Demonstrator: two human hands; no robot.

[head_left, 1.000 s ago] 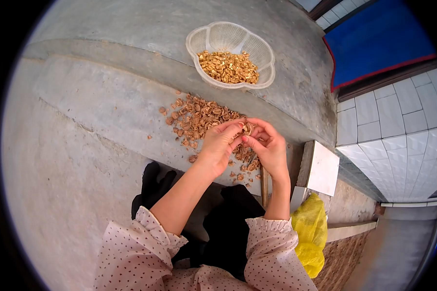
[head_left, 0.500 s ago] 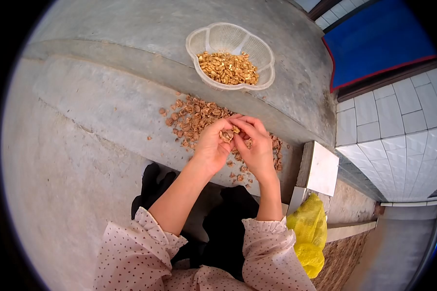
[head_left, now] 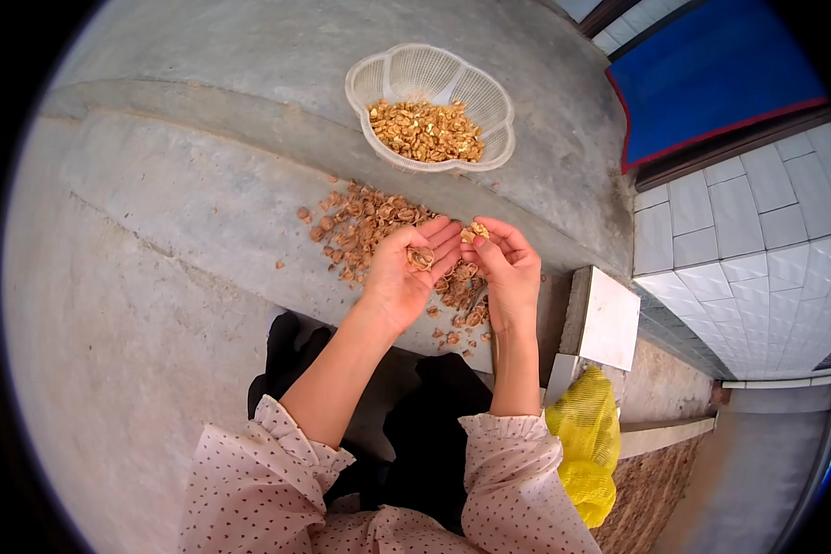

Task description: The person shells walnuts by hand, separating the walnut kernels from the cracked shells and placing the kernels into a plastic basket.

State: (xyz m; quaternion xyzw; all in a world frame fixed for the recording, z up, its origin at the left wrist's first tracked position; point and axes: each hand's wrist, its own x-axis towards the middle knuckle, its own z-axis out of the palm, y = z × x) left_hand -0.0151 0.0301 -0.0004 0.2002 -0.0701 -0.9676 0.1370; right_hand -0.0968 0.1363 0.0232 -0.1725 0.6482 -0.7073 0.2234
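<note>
My left hand (head_left: 404, 274) is turned palm up with its fingers stretched out, and a piece of walnut shell (head_left: 421, 258) rests in it near the thumb. Between the thumb and fingers of my right hand (head_left: 511, 268) is a pale walnut kernel (head_left: 474, 232), a little apart from the left fingertips. Beneath both hands a heap of broken walnut shells (head_left: 369, 222) spreads over the concrete step; the hands hide part of it. Beyond the heap stands a white mesh plastic basket (head_left: 489, 97) with many shelled walnut kernels (head_left: 427, 131) in it.
The basket sits on a higher concrete ledge (head_left: 249, 46). To the right are a white-tiled block (head_left: 611, 320), a yellow mesh bag (head_left: 585, 425) and a tiled wall (head_left: 748, 203). A blue curtain with a red edge (head_left: 711, 74) hangs at the upper right.
My hands have moved apart. The right hand has drawn the kernel away to the right, while the left has opened its fingers around the shell. The view has shifted slightly.
</note>
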